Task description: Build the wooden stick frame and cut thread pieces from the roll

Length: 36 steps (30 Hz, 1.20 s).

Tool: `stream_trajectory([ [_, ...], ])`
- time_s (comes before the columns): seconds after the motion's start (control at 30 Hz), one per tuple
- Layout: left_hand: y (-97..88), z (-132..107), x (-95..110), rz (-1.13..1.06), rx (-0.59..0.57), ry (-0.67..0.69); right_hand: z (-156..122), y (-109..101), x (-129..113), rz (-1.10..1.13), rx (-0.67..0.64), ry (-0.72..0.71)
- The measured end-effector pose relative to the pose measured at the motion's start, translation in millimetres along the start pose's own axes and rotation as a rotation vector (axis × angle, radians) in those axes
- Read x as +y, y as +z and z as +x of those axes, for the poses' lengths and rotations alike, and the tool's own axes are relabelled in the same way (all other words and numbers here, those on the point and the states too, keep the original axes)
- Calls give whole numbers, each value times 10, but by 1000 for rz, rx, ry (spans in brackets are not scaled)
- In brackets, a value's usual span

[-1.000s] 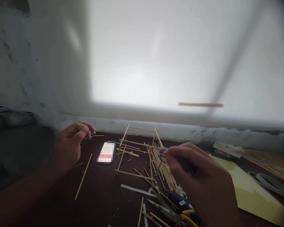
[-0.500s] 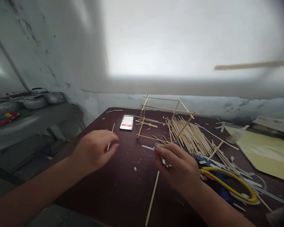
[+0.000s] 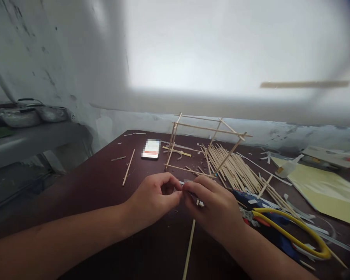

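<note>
My left hand (image 3: 154, 200) and my right hand (image 3: 214, 206) meet over the dark brown table (image 3: 105, 182), fingertips pinched together on a small object too tiny to name, perhaps a tape roll. Just beyond them stands a box-shaped frame of thin wooden sticks (image 3: 204, 146). A pile of loose sticks (image 3: 236, 171) lies to its right. One long stick (image 3: 189, 247) lies under my right hand, pointing towards me.
A phone (image 3: 151, 149) lies at the back left of the table, with two loose sticks (image 3: 128, 172) near it. Pliers with yellow handles (image 3: 291, 233) and paper strips lie at the right. A yellow sheet (image 3: 326, 190) and a glue bottle (image 3: 288, 166) sit far right. A grey shelf (image 3: 26, 136) stands left.
My left hand has moved right from the loose stick and now meets my right hand, both pinching the small object. The view has shifted slightly.
</note>
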<state>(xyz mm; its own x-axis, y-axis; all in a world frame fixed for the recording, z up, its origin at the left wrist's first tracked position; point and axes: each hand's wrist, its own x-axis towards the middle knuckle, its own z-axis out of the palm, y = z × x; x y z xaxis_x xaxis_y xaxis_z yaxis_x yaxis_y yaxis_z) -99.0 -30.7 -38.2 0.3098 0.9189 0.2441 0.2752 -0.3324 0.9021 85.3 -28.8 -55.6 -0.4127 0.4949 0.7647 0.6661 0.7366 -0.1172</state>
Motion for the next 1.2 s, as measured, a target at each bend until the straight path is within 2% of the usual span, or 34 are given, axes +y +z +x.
stream_trajectory([
  [0.17,14,29,-6,15,-9,-119,-9,19,16,13,-36,-2],
  [0.37,5,51,-36,-45,-24,-201,-25,-5,-1,-32,-42,-2],
  [0.57,17,63,-57,-99,-39,-223,-22,24,-12,-100,-49,22],
  [0.73,31,74,-72,-45,-37,-199,-30,31,-23,-127,-91,57],
  [1.0,-2,105,-188,39,-47,-191,-38,-3,19,-72,-313,66],
  [1.2,-49,74,-171,82,-123,-167,-73,-110,-46,10,-519,167],
])
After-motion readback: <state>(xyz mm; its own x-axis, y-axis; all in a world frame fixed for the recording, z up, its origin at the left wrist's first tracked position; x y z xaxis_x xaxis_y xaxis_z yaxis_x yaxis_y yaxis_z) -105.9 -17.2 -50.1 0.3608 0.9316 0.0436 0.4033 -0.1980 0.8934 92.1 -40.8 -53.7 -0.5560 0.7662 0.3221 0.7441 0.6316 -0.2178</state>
